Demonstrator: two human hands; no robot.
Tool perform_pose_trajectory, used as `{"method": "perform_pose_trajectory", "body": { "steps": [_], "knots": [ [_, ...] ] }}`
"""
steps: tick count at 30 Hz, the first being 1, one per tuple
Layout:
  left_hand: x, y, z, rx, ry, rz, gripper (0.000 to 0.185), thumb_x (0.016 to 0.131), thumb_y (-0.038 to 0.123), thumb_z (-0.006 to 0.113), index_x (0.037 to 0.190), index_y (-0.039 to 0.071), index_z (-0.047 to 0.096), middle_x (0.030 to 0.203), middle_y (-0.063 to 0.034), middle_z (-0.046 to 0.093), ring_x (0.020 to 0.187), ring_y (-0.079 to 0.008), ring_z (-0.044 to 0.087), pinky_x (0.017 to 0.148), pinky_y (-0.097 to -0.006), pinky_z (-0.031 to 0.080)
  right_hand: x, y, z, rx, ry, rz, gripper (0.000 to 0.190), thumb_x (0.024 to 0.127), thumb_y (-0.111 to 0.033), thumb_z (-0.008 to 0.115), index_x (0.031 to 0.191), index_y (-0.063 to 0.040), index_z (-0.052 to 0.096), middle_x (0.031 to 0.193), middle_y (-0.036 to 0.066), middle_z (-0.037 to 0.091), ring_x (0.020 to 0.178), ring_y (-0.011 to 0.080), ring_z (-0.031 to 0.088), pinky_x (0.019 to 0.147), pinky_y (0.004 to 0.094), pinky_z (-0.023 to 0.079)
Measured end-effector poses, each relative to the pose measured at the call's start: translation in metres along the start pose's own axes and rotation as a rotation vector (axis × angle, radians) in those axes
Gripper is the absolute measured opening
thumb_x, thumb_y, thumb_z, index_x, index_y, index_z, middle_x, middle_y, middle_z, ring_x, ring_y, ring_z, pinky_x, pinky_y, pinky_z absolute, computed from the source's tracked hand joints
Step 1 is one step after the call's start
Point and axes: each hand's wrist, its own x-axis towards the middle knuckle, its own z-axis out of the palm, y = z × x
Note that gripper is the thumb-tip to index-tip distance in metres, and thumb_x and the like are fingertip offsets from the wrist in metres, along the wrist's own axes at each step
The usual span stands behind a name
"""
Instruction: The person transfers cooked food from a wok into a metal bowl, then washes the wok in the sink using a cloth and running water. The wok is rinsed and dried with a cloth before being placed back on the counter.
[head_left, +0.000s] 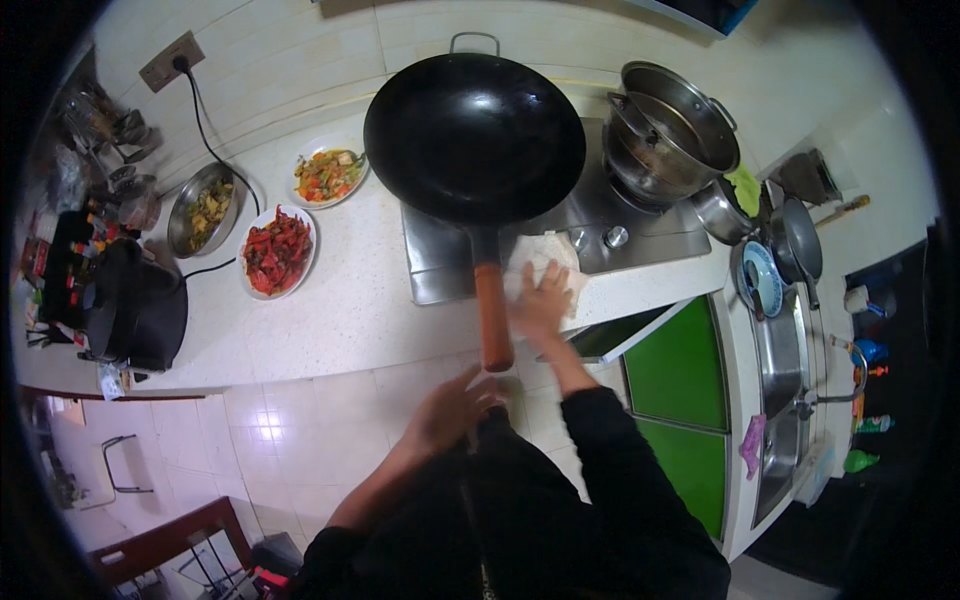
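A black wok (474, 142) stands on the left side of the steel gas stove (442, 270), its wooden handle (493, 319) pointing towards me. Just right of the handle, a white cloth (551, 255) lies over the stove's front edge and the counter rim. My right hand (541, 304), slightly blurred, holds the cloth down flat under its spread fingers. My left hand (454, 409) is empty in front of my body, just below the handle's end, with its fingers loosely apart. Part of the left hand is blurred.
Left of the wok are a plate of red peppers (277, 253), a plate of mixed food (328, 176) and a steel bowl (202, 210). Stacked steel pots (671, 131) occupy the right burner. An open cabinet door (649, 330) juts out below; a sink (780, 360) is at right.
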Motion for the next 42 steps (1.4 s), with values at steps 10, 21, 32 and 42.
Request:
{"method": "perform_pose_trajectory", "body": {
  "steps": [10, 21, 32, 42],
  "knots": [
    [-0.019, -0.028, -0.010, 0.038, 0.551, 0.186, 0.052, 0.092, 0.021, 0.048, 0.138, 0.005, 0.031, 0.118, -0.0144, 0.055, 0.111, -0.0226, 0.050, 0.098, -0.0345, 0.037, 0.005, -0.095, 0.033, 0.394, -0.189, -1.103, 0.047, 0.077, -0.029, 0.063, 0.121, -0.015, 0.056, 0.128, 0.014, 0.050, 0.124, 0.0364, 0.038, 0.102, 0.0572, 0.025],
    [-0.171, -0.172, -0.129, 0.149, 0.873, -0.332, 0.091, 0.078, 0.053, 0.062, 0.145, 0.017, 0.012, 0.144, -0.0120, 0.025, 0.127, -0.0269, 0.033, 0.103, -0.0447, 0.032, -0.039, -0.011, 0.048, 0.397, -0.226, -0.965, 0.043, 0.075, -0.019, 0.063, 0.117, -0.012, 0.060, 0.135, 0.012, 0.044, 0.129, 0.0387, 0.031, 0.105, 0.0579, 0.017],
    [-0.274, -0.115, -0.131, 0.303, 0.707, -0.466, 0.085, 0.084, 0.056, 0.048, 0.146, 0.022, 0.001, 0.151, -0.0128, 0.008, 0.135, -0.0301, 0.022, 0.103, -0.0545, 0.028, -0.044, -0.188, 0.051, 0.519, -0.022, -0.956, 0.044, 0.084, -0.023, 0.057, 0.123, -0.004, 0.053, 0.131, 0.021, 0.046, 0.122, 0.0406, 0.039, 0.103, 0.0491, 0.026],
    [-0.381, -0.119, -0.241, 0.093, 0.770, -0.182, 0.076, 0.085, 0.044, 0.059, 0.145, 0.018, 0.021, 0.143, -0.0133, 0.032, 0.124, -0.0253, 0.040, 0.101, -0.0386, 0.036, -0.252, -0.070, 0.180, 0.201, -1.040, -0.984, 0.070, 0.084, -0.053, 0.055, 0.138, -0.014, 0.037, 0.143, 0.015, 0.030, 0.128, 0.0277, 0.033, 0.099, 0.0382, 0.036]
  ]
}}
